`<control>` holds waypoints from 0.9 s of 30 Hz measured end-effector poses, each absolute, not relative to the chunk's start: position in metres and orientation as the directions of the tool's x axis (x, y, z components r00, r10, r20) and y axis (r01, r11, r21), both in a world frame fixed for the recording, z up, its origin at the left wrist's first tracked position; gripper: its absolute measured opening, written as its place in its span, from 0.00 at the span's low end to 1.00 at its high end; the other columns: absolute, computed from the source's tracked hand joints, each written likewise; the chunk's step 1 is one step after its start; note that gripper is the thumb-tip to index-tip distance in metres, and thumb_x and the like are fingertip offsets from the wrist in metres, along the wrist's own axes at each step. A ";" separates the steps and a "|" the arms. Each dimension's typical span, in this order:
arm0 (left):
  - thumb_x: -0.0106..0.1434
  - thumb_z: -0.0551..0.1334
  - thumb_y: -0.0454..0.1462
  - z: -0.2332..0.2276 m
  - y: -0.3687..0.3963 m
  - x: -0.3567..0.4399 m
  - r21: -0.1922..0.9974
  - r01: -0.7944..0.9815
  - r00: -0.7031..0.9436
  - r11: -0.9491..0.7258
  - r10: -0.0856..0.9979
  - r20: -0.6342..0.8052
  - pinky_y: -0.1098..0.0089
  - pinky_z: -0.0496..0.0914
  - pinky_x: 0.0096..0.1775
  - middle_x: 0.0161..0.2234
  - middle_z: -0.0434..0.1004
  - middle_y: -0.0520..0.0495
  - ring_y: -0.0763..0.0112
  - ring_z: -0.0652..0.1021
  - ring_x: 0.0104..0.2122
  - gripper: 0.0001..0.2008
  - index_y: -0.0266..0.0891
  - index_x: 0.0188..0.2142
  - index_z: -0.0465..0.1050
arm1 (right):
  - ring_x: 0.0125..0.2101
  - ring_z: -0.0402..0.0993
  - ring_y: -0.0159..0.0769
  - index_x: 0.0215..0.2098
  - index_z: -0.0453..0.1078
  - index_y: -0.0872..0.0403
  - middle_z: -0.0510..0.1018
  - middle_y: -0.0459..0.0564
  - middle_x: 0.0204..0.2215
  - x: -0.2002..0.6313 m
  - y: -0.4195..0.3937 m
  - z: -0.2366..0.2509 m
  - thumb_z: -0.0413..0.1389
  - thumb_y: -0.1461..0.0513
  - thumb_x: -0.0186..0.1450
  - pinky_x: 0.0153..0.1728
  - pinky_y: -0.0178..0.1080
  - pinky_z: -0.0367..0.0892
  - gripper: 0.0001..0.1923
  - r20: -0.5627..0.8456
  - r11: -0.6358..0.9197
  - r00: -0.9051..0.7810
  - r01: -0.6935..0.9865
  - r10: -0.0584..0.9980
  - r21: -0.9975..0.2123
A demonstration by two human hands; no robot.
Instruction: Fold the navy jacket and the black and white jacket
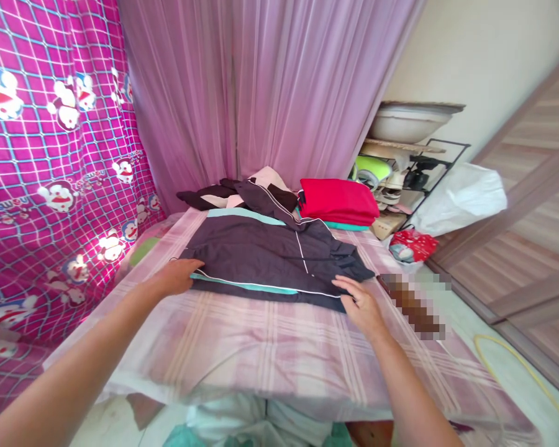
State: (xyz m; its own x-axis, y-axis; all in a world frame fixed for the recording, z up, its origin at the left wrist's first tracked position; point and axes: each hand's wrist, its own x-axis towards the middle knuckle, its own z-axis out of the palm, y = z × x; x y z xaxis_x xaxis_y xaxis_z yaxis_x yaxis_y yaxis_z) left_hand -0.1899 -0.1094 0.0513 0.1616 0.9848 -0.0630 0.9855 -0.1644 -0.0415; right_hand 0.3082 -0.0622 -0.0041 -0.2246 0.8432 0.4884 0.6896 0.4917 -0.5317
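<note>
A dark jacket point(256, 248) with white piping and light teal trim lies flattened across the checked cloth. My left hand point(181, 276) is at its near left corner, fingertips pressed together on the edge of the fabric. At the near right corner rests my right hand point(363, 304), its fingers stretched and apart, touching the jacket along the white-piped edge. Between the two hands a teal strip shows below the piping, with a dark layer under it. One sleeve reaches toward the back, and another part of the garment spreads out on the right.
Behind the jacket lie a heap of black and pale clothes point(272, 181) and a folded red stack point(338, 202). A rack point(447, 164) with a basin point(407, 121), white bag point(466, 195) and red bag point(414, 244) stands right. Purple curtains point(270, 81) hang behind; a pink patterned cloth point(84, 155) hangs left.
</note>
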 end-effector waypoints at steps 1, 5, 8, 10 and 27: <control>0.57 0.55 0.31 0.055 -0.107 -0.187 -0.035 0.985 0.168 -0.170 0.984 -0.066 0.59 0.67 0.56 0.58 0.74 0.43 0.59 0.74 0.57 0.27 0.44 0.57 0.70 | 0.52 0.74 0.42 0.45 0.79 0.49 0.79 0.50 0.51 0.300 -0.059 0.003 0.49 0.62 0.59 0.57 0.47 0.66 0.21 0.501 0.506 -0.226 0.672 0.835 -0.541; 0.67 0.52 0.41 0.055 -0.091 -0.150 -0.005 0.986 0.167 -0.167 0.984 0.069 0.52 0.61 0.61 0.61 0.70 0.43 0.57 0.68 0.61 0.22 0.45 0.58 0.69 | 0.54 0.72 0.43 0.50 0.77 0.50 0.78 0.52 0.52 0.232 -0.040 0.029 0.50 0.58 0.64 0.59 0.47 0.63 0.20 0.494 0.502 -0.237 0.693 0.836 -0.518; 0.71 0.48 0.43 0.044 -0.074 -0.106 -0.012 0.997 0.078 -0.077 0.982 0.171 0.43 0.53 0.63 0.64 0.65 0.42 0.53 0.62 0.65 0.23 0.46 0.61 0.67 | 0.60 0.66 0.42 0.59 0.70 0.53 0.72 0.56 0.59 0.164 -0.030 0.037 0.49 0.59 0.68 0.61 0.46 0.59 0.23 0.391 0.520 -0.363 0.728 0.846 -0.447; 0.71 0.46 0.45 0.033 -0.065 -0.083 -0.008 1.000 -0.010 0.011 0.991 0.130 0.38 0.49 0.63 0.68 0.58 0.41 0.50 0.58 0.67 0.25 0.46 0.64 0.62 | 0.64 0.59 0.44 0.64 0.64 0.53 0.64 0.56 0.65 0.126 -0.028 0.035 0.47 0.59 0.69 0.64 0.51 0.53 0.25 0.279 0.530 -0.453 0.765 0.846 -0.366; 0.70 0.46 0.51 0.002 -0.052 -0.137 -0.041 0.999 0.001 0.003 0.996 0.086 0.49 0.54 0.64 0.68 0.56 0.41 0.52 0.58 0.67 0.31 0.42 0.67 0.58 | 0.69 0.46 0.42 0.70 0.52 0.48 0.53 0.50 0.70 0.242 -0.038 0.003 0.35 0.50 0.73 0.66 0.57 0.42 0.30 -0.079 0.329 -0.339 0.938 0.938 -0.113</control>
